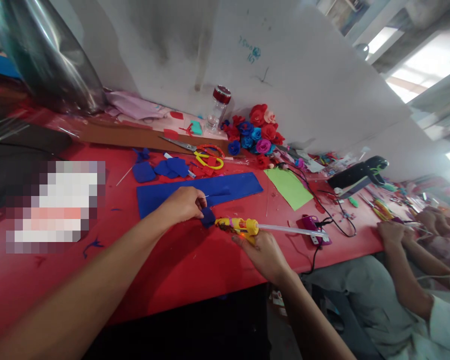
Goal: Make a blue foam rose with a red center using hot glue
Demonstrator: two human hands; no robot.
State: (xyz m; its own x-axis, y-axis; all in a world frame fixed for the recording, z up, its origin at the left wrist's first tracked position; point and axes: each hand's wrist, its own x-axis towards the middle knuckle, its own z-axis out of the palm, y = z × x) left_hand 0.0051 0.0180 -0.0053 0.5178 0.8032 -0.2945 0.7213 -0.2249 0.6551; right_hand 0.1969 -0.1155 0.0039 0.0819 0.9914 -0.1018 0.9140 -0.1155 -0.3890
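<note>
- Nearest the camera is your left forearm (108,260), running up to your left hand (189,202); your right forearm (307,310) comes in from the other side.
- Under both lies the red table (195,265), a broad surface for resting your wrists.
- Beyond your left hand lies the blue strip (240,186), flat on the table. It looks thin, light and soft, likely to crease; lift it by an edge, not the middle.
- Your right hand (266,252) wraps the handle of the yellow glue gun (252,227), its nozzle pointing at your left fingertips. It should be light but stiff, and probably hot at the tip, so keep your grip back on the handle.
- The clear glue stick (292,231) juts from its rear, likely smooth and a little bendy; it makes a poor hold.
- Past the strip's left end, loose blue pieces (144,172) lie together, apparently easy to crumple; pick them up by their rims.
- Your left hand pinches a small blue piece (208,218) narrowly, just in front of the nozzle; you cannot tell whether they touch. It seems limp and nearly weightless, so hold its far edge, clear of the heat.
</note>
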